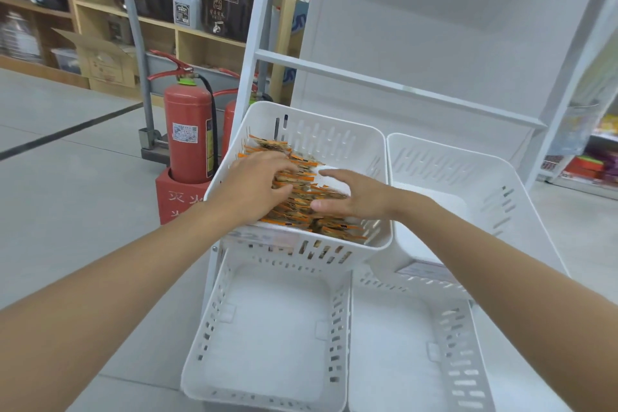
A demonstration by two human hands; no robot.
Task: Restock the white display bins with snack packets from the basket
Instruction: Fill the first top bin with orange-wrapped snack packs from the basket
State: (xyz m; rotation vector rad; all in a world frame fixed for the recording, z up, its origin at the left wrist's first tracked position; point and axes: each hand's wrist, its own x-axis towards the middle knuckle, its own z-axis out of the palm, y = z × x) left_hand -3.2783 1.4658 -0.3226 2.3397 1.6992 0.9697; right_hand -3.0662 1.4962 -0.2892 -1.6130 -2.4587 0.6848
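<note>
A white slotted bin [334, 140] on the upper left of the rack holds a row of orange-edged snack packets [301, 207]. My left hand [257, 184] lies on the left side of the row, fingers bent over the packets. My right hand [351, 196] rests on the right side, fingers straight against the packets and thumb spread toward the bin's bare floor. The two hands press the row between them. No basket is in view.
Another white bin [468, 177] stands to the right, and two more sit below, left [267, 328] and right [418, 344]. The white rack frame [401, 87] rises behind. Two red fire extinguishers [189, 134] stand left of the rack on the grey floor.
</note>
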